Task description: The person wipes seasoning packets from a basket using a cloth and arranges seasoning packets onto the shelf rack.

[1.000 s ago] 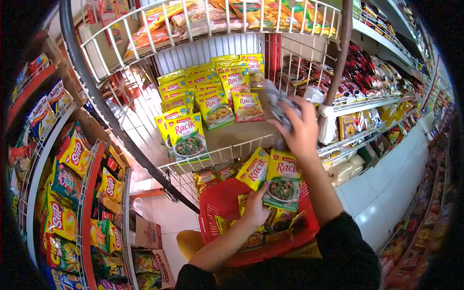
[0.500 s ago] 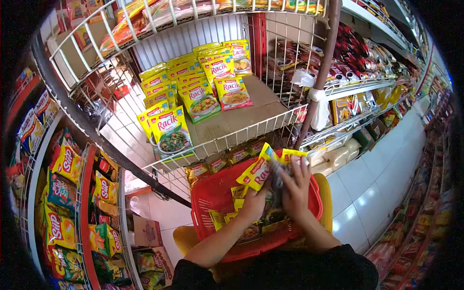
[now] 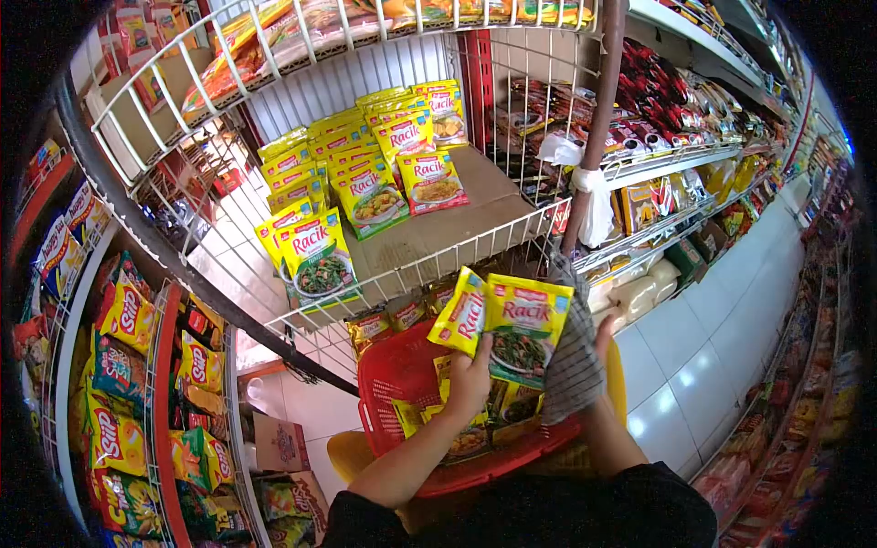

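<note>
My left hand [image 3: 469,382] is closed on yellow Racik seasoning packets, held above a red plastic basket [image 3: 376,393]. One packet [image 3: 459,312] leans left; another packet [image 3: 528,321] faces me, showing a picture of green vegetables. Right beside them a grey checked cloth [image 3: 574,356] hangs upright over my right hand [image 3: 603,342]. The thumb of that hand sticks out past the cloth's right edge, while its other fingers are hidden behind the fabric. More yellow packets [image 3: 466,443] lie inside the basket, partly covered by my left forearm.
Ahead, a white wire rack [image 3: 438,260] holds rows of Racik packets [image 3: 365,192] on a cardboard sheet [image 3: 466,205]. A brown post [image 3: 598,137] stands at its right corner. Snack bags [image 3: 114,429] fill shelves on the left. Tiled floor [image 3: 676,374] runs along the right.
The cloth, blurred between my hands before, is now spread upright at the right. The packets have turned so one faces me fully, and my right hand has moved right, behind the cloth.
</note>
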Demonstrator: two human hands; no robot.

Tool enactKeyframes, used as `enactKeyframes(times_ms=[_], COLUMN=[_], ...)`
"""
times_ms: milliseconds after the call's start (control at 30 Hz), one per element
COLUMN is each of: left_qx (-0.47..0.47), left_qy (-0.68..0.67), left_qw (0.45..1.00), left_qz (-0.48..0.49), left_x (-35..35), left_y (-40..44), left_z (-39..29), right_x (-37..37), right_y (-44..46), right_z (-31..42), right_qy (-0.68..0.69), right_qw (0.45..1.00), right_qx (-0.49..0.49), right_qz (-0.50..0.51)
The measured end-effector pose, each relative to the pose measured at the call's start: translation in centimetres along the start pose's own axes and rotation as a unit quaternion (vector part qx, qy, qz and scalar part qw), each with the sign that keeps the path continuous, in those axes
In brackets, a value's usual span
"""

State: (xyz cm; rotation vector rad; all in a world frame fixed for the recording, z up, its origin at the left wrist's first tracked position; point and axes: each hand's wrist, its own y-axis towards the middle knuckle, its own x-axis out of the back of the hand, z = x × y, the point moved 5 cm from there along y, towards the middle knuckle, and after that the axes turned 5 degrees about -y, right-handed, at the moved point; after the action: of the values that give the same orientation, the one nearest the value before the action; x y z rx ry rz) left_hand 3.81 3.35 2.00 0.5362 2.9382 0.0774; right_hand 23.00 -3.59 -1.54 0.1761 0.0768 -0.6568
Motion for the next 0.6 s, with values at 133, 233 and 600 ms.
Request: enactKeyframes(times_ms=[133,233,600], left_qx=[0.001,0.016,-0.062], left_qy=[-0.004,-0.045,-0.149], left_qw=[0.999,0.997,0.985], left_qz=[-0.052,-0.068,-0.067], left_x=[0.9,1.5,2.9], left_y=[0.5,0.6,1.6], left_z=[0.2,0.2,-1.8], right_x=[-4.0,-5.7,-3.9], right_y=[-2.4,-3.5,-3.7], right_z=[3.8,5.6,7.4], right_qy=[-0.034,-0.006,0.013], right_qw=[0.998,0.995,0.991], right_qx=[0.034,0.006,-0.097], right_qz=[0.043,0.104,0.089])
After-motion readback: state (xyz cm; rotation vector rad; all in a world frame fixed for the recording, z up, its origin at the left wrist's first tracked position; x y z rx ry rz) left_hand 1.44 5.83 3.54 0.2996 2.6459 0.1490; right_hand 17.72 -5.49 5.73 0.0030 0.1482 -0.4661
